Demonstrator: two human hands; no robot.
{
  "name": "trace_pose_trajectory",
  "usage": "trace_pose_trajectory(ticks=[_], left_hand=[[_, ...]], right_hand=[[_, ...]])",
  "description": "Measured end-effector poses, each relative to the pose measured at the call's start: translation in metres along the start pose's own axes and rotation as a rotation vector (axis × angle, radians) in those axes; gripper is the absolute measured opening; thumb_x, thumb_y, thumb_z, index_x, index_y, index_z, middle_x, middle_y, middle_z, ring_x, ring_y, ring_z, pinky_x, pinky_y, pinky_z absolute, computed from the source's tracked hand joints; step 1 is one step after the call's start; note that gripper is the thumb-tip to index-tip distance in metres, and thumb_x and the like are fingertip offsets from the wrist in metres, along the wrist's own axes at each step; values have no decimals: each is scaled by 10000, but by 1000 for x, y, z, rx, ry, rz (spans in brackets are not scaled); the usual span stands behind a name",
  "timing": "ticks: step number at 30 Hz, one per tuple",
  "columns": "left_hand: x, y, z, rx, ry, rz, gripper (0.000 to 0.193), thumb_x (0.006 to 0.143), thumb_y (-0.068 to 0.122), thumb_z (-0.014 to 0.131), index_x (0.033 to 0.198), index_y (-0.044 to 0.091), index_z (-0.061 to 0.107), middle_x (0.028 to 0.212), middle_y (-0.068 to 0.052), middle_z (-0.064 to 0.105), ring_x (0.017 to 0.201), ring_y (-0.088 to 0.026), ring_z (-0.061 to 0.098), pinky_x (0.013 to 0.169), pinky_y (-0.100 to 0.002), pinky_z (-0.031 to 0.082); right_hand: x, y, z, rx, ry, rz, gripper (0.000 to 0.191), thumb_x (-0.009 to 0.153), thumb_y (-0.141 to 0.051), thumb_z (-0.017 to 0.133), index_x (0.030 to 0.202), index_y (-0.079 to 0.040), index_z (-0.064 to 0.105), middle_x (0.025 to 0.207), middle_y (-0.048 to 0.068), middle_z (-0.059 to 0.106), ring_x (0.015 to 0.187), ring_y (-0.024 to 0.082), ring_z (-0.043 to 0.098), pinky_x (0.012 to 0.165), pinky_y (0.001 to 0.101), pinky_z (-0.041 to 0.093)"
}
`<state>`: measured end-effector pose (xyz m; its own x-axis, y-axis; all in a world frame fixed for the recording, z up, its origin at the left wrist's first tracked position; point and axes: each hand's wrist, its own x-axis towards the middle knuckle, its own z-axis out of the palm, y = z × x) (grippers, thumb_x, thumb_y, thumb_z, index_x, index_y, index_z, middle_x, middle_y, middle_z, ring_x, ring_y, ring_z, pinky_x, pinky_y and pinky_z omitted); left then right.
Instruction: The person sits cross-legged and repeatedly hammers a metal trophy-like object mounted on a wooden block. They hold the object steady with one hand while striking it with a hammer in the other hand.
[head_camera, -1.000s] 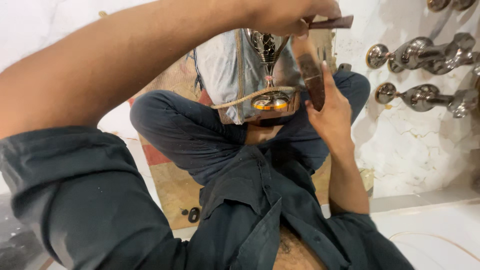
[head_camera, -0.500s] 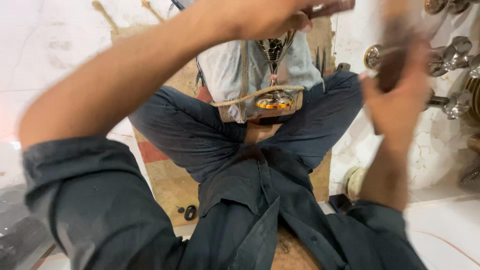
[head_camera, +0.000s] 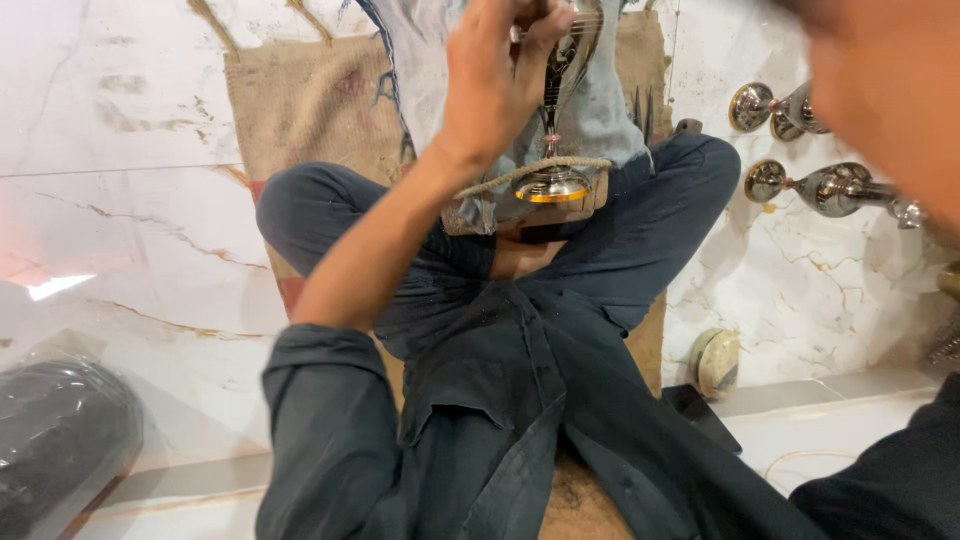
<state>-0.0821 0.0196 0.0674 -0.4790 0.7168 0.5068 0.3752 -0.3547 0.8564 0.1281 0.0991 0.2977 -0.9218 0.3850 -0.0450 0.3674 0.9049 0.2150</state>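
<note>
My left hand grips a polished metal goblet, fingers clamped round its bowl near the frame's top edge. The goblet stands upright above my crossed legs, its round foot ringed by a rough rope loop against grey cloth. My right hand is a blur at the upper right corner; I cannot tell how its fingers lie. Right of the goblet, more shiny goblets lie on veined marble floor. Left of it the marble lies open. Coarse burlap sits beneath.
</note>
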Motion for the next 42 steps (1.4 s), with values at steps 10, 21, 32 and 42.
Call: trace_pose_trajectory(ticks=[10,21,32,42], left_hand=[[-25,-24,-9,-288,505,-131,269,1048,104,655,1259,44,498,1088,-79,662,968,-199,713,749,-339,641],[-96,45,49,-192,277,-221,176,1019,87,724,1092,51,569,1024,-77,703,944,-134,744,777,-285,619],[-86,39,24,-245,111,-124,221,993,-17,743,1125,41,575,1014,-68,703,932,-172,772,764,-278,635],[-36,27,-14,-200,202,-363,234,990,82,738,1142,28,568,888,-81,734,686,-141,698,607,-305,613]], right_hand=[[-12,-18,-10,-140,-61,-14,729,900,-96,737,1572,-156,461,996,124,621,716,251,623,550,366,489],[-78,-143,203,1745,487,655,918,939,-34,755,1575,-64,93,1400,157,629,1315,248,608,1162,373,484],[-83,-130,223,1782,363,548,799,929,64,733,1529,-17,212,1490,189,554,1437,292,568,1223,420,485],[-82,-100,206,1727,376,642,834,1020,26,698,1624,-72,131,1337,216,686,1252,305,729,1134,441,607]])
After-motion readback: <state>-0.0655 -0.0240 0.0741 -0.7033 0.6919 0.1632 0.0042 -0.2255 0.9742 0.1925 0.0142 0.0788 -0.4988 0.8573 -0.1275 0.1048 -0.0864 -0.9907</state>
